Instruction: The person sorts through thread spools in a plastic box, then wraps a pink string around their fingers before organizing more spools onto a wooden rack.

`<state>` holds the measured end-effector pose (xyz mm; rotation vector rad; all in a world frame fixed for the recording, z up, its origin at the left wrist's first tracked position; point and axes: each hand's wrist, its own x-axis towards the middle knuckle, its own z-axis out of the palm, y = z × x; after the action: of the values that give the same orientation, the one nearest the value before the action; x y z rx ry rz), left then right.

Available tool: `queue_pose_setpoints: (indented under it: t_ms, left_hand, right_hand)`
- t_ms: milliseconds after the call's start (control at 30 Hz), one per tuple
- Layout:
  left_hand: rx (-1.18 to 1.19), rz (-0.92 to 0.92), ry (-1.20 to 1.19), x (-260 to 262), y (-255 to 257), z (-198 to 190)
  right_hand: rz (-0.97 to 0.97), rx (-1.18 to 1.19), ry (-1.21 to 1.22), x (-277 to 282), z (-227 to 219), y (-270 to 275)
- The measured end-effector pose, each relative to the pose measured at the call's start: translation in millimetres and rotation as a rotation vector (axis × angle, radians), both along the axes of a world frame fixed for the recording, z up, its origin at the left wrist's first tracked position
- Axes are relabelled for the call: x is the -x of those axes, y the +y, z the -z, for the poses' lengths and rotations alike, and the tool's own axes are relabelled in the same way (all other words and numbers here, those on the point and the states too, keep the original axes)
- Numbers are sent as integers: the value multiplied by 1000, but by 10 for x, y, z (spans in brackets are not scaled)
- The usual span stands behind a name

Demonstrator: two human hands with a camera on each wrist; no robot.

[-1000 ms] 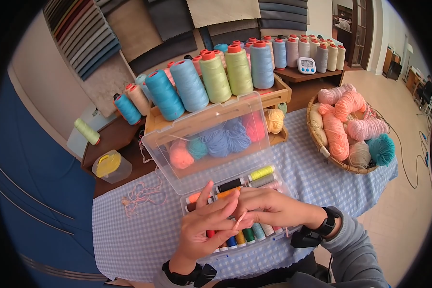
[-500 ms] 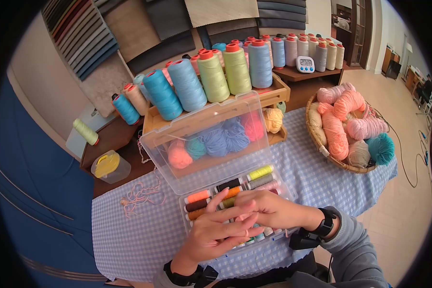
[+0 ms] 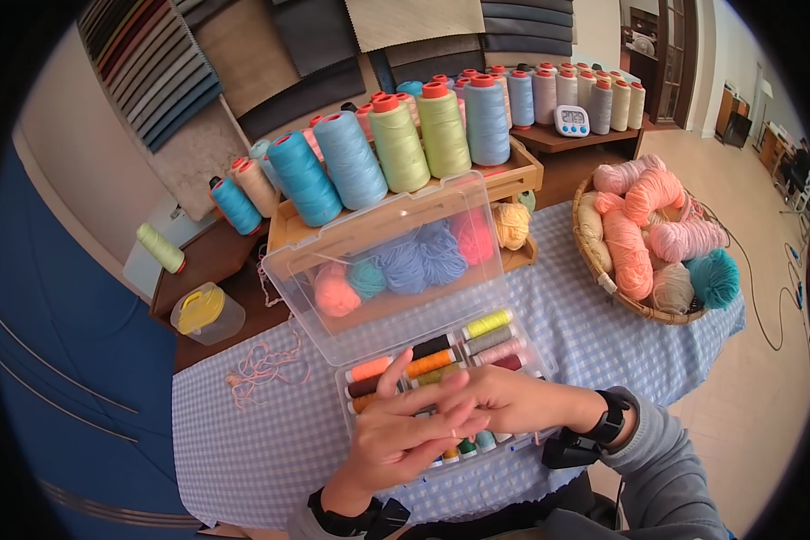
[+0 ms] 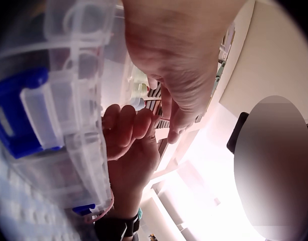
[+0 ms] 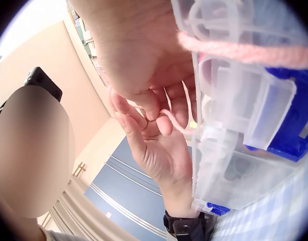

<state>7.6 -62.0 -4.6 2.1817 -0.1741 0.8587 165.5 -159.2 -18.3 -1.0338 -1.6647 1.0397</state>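
Note:
Both hands meet over a clear plastic box [image 3: 346, 432] of colourful thread spools. The left hand [image 3: 391, 436] holds its fingers mostly straight and spread, palm toward the right hand. A bit of pink yarn [image 3: 457, 436] crosses its fingers. The right hand [image 3: 513, 400] has curled fingers, overlapping the left fingertips. In the right wrist view its thumb and fingers pinch the pink yarn [image 5: 176, 124], which runs off toward the box. A thicker-looking length of pink yarn crosses the box's wall in the foreground there. The left wrist view shows both hands' fingertips close together, beside the box.
The raised lid [image 3: 288, 270] stands behind the hands. A wooden rack [image 3: 283, 229] with large thread cones is farther back. A wicker basket [image 3: 594, 279] of yarn skeins sits right. Loose pink yarn [image 3: 265, 369] and a yellow-lidded tub [image 3: 209, 310] are at left.
The pink strand plainly visible between the hands a second ago is now mostly hidden, with a bit showing at the left fingers. Both hands have shifted slightly, uncovering more spools.

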Motion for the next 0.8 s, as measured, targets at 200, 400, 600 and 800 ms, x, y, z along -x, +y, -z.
queue_pose_setpoints:
  t_ms: [200,400,600,800]
  left_hand:
    - [17,-71,-34,17,-13,-12]
    - [-118,-134,-27,28,46,-3]
    - [-118,-196,-26,6,44,-57]
    - [-181,-263,2,20,85,-94]
  right_hand:
    - [-65,-101,32,12,-15,6]
    - [-105,-24,31,-9,-71,-29]
    - [-28,-204,-11,-17,-70,-22]
    - [39,-229,-29,-58,-124,-94]
